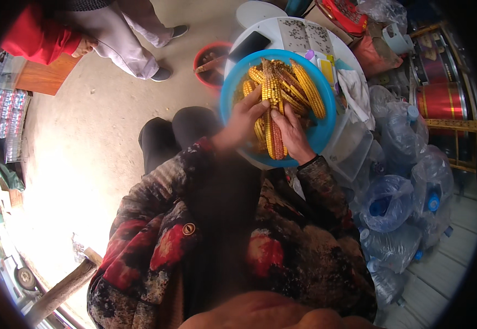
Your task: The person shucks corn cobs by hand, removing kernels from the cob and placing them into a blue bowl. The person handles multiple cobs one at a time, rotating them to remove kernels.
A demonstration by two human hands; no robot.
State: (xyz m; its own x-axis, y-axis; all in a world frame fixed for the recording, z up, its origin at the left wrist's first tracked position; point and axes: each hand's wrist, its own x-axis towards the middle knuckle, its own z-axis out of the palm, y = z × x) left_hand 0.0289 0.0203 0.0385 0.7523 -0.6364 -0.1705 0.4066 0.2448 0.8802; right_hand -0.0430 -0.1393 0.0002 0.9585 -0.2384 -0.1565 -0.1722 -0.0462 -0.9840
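My left hand (242, 117) and my right hand (292, 131) meet over a blue plastic basin (227, 88). Both grip a yellow ear of corn (270, 88), thumbs close together on its kernels. Just below the thumbs is a partly bare reddish cob (276, 137) with yellow kernel rows along its sides; whether it is a separate ear is hard to tell. More ears crowd the basin, among them a full yellow ear (307, 88) leaning at the right. My fingers hide part of the corn.
The basin rests on a round white table (345, 51) with a black phone (250, 46) and a dotted sheet (304, 35). A red bucket (205, 57) stands left of it. Plastic bottles (390, 242) in clear bags fill the right side. Another person's legs (127, 45) are upper left.
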